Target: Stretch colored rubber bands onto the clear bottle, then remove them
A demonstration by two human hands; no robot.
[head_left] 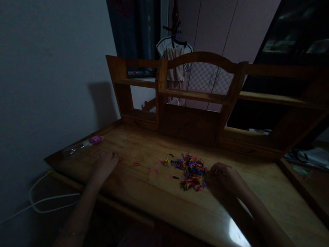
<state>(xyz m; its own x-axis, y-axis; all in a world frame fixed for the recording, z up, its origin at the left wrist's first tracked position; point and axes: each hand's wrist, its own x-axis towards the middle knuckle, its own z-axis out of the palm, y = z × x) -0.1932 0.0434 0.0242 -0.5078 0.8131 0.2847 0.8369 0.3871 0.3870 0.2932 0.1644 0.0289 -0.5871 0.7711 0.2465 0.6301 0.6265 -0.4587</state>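
Note:
A heap of small bright pieces (pixel 193 172), in red, yellow, blue and pink, lies on the wooden desk (pixel 146 199); they look like little elastic bands, though the dim light blurs them. My right hand (pixel 226 176) is at the heap's right edge, its fingers pinched together and pointing down; what is between them cannot be made out. On the left, my left hand (pixel 107 162) rests low over the desk with curled, closed fingers, their contents hidden. Near its fingertips lie a few yellow and orange pieces (pixel 132 163). Several pink pieces (pixel 154 170) are scattered between there and the heap.
A clear tube-like container with a pink end (pixel 96 140) lies by the wall at the left desk edge. Along the back stands a wooden shelf unit (pixel 192 96). A white cable (pixel 39 204) hangs below the left edge. Behind are clothes on a stand (pixel 174 59).

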